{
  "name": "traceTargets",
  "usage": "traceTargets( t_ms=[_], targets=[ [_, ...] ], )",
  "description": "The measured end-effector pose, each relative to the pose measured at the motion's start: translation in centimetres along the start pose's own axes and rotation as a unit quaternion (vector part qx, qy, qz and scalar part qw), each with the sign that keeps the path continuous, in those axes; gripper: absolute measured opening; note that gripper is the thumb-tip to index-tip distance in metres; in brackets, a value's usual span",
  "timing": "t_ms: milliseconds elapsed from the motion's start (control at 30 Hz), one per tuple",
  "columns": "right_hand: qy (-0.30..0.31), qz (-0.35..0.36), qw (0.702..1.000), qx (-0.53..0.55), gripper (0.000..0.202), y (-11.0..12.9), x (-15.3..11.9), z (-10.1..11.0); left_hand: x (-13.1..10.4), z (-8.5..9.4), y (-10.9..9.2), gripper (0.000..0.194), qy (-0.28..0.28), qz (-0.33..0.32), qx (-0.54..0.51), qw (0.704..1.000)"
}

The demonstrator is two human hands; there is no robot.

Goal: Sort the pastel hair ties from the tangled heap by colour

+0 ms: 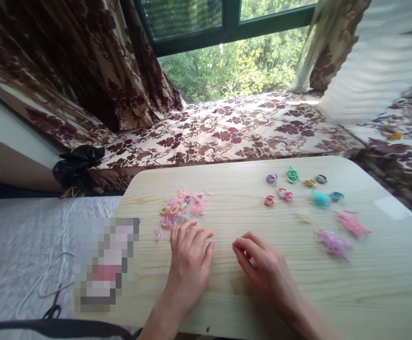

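A mixed pile of small pink, yellow and other coloured bands (183,207) lies on the left of the wooden table (227,189). At its near edge is my left hand (192,255), palm down with fingers spread. My right hand (262,264) is over the table's middle, thumb and forefinger pressed together; anything between them is too small to make out. Sorted groups lie at the right: purple (271,178), green (292,174), red (269,200), pink (285,194), yellow (309,182) and dark bands (321,179), plus turquoise (321,199), pink (353,223) and lilac heaps (333,243).
A blurred-out object (108,267) lies along the table's left edge. Beyond it are a quilted bed (14,245), a white cord and dark scissors (52,310). A flowered window seat (220,132) runs behind the table, with curtains on both sides.
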State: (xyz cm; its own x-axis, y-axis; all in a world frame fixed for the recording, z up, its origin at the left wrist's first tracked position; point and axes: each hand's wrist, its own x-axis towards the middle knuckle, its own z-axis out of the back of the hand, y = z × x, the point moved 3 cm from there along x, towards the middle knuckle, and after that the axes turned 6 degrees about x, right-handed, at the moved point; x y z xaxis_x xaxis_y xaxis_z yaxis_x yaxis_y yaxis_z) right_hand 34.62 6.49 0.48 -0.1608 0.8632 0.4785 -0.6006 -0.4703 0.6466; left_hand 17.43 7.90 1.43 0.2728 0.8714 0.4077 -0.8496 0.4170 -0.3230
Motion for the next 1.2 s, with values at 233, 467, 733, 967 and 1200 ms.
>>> traceTargets(
  t_ms=[233, 467, 733, 967, 1200],
  targets=[
    [-0.017, -0.028, 0.998, -0.047, 0.018, -0.6, -0.8, 3.7, -0.2, -1.1, -0.6, 0.022, 0.017, -0.025, 0.003, 1.000],
    [-0.095, -0.059, 0.986, -0.124, 0.013, -2.8, -2.7, 9.7, -0.5, -1.5, -0.8, 0.021, 0.019, -0.033, -0.005, 0.999],
    [-0.129, -0.152, 0.953, -0.227, 0.027, -6.3, -6.0, 15.2, -0.5, -1.7, -0.9, 0.019, 0.017, -0.045, -0.007, 0.999],
    [-0.110, -0.166, 0.949, -0.245, 0.030, -8.0, -6.5, 14.9, -0.7, -2.3, 0.4, 0.019, 0.023, -0.088, 0.024, 0.996],
    [-0.135, -0.145, 0.941, -0.273, 0.030, -7.1, -6.2, 15.7, -0.7, -2.5, 0.5, 0.020, 0.018, -0.086, 0.018, 0.996]
  ],
)
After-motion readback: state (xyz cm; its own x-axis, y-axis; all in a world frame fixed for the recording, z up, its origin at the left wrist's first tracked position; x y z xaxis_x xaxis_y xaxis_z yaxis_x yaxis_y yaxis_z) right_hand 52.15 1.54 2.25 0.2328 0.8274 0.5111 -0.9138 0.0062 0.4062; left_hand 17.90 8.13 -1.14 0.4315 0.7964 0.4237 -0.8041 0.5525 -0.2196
